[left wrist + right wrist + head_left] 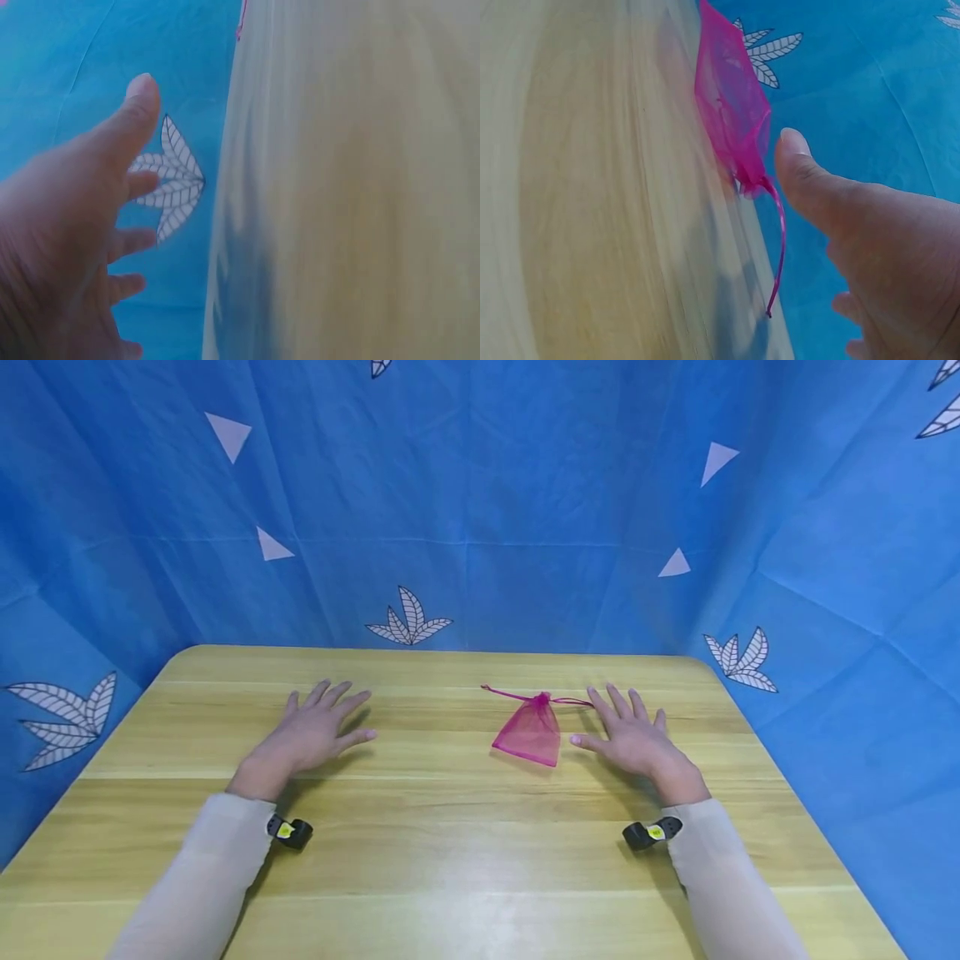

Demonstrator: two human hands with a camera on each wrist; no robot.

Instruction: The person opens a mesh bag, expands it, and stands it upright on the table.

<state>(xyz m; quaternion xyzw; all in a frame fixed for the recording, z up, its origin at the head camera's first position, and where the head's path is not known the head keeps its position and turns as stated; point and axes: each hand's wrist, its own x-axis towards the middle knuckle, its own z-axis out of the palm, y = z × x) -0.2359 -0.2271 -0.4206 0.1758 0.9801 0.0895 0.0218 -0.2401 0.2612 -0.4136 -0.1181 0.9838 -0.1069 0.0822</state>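
A small sheer magenta drawstring pouch [531,732] lies on the wooden table, its neck gathered and its cords stretched out to both sides. Just right of it is my right hand [628,732], fingers spread and holding nothing; the fingertips are close to the end of the right cord. In the right wrist view the pouch [731,97] shows beyond the thumb [810,172]. My left hand [311,732] is spread over the left part of the table, well away from the pouch, with nothing in it. The left wrist view shows that hand [67,195] with its fingers apart.
The light wooden table [450,860] has rounded far corners. A blue curtain [465,485] with white leaf and triangle prints hangs behind it and along both sides. Each wrist wears a black strap with a small device, the left device [292,832] and the right device [647,835].
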